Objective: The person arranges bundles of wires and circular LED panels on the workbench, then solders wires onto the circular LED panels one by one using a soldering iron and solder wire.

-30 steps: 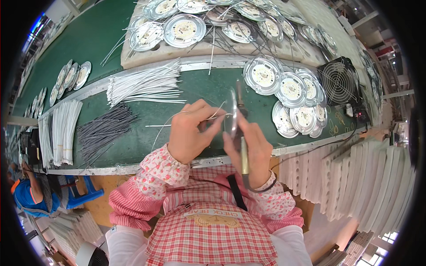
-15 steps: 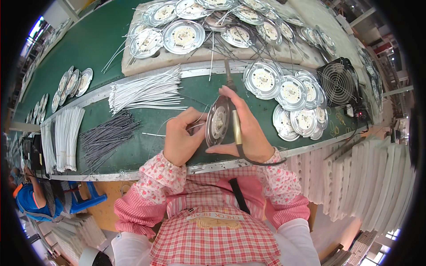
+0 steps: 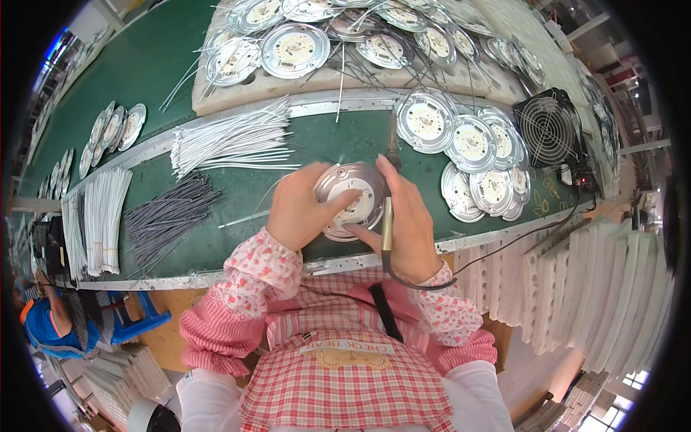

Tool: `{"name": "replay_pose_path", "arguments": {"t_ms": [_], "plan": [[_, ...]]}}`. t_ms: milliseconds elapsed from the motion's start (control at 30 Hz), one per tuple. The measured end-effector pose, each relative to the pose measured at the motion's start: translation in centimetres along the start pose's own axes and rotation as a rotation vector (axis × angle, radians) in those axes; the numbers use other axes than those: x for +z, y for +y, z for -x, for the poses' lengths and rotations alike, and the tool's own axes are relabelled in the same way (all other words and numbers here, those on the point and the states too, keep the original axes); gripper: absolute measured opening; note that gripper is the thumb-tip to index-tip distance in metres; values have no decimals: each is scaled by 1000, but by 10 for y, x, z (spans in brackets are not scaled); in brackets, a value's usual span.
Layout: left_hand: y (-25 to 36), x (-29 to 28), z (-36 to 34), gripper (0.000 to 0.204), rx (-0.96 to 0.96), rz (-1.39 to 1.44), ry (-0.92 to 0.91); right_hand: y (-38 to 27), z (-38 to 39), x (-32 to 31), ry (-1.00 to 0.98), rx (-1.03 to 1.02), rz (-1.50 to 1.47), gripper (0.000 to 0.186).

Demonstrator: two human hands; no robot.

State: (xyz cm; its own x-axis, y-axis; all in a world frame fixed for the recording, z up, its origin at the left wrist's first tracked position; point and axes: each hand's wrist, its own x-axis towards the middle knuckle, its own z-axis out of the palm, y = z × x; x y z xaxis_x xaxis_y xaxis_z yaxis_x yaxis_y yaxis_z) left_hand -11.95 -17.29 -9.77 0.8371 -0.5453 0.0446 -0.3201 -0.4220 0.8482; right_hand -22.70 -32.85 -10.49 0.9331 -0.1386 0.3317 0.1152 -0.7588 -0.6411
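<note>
A round silver LED lamp plate is between my hands, its pale chip-dotted face turned up. My left hand grips it at the left rim, thumb pressed on the face. My right hand is closed around a soldering iron; its brass-coloured rear and cable show at the palm, while its metal front end points away past the fingertips. The right thumb touches the plate's lower right part. A white wire sticks out to the left beside my left hand; its other end is hidden.
White wires and dark grey wires lie in piles at left, near bundled white wires. More lamp plates are heaped at right beside a black fan. Wired plates cover a foam board at the back.
The lamp plate has turned from nearly edge-on to face-up. My left thumb has come onto its face. The soldering iron stays in my right hand.
</note>
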Motion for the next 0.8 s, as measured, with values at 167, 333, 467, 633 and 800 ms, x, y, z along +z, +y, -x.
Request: {"name": "replay_pose_path", "arguments": {"t_ms": [167,333,467,633,800], "plan": [[-11,-3,9,20,349,-294,258,2,10,6,141,-29,286,93],[-21,-15,13,11,432,-204,-56,2,25,-20,87,-65,-45,36],[-23,-13,6,13,489,-171,-101,-1,23,-35,31,53,-297,15],[-19,-13,2,15,473,-213,-152,2,15,-39,-71,2,-289,15],[-18,-9,-1,16,480,-275,-158,1,14,-38,-103,1,-292,16]]}}
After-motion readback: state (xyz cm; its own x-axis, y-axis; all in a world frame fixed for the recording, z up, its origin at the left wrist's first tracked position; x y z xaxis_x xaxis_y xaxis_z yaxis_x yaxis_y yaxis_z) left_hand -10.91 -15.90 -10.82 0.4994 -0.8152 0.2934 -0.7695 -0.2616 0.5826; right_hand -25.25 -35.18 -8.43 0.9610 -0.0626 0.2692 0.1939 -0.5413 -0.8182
